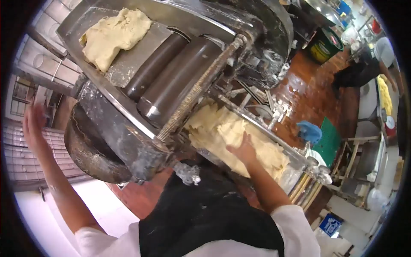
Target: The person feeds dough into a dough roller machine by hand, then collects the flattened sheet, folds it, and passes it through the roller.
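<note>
My right hand [245, 150] lies on a long, folded sheet of pale dough [222, 128], its fingers spread and holding nothing. The dough rests on a tray [295, 176] below the roller machine. On the left, my left hand [34, 122] is raised beside the machine, near a metal bar; it is blurred, but its fingers look stretched out with nothing in them. Above, a second lump of dough [115, 36] sits on the machine's metal feed plate [128, 62], next to two dark steel rollers [180, 75].
The machine's dark side housing [96, 141] stands between my arms. A coiled spring bar [188, 103] crosses in front of the rollers. Farther right are a dark bucket [323, 45], a blue cloth [309, 131], a green board [329, 139] and another person [364, 73] by a table.
</note>
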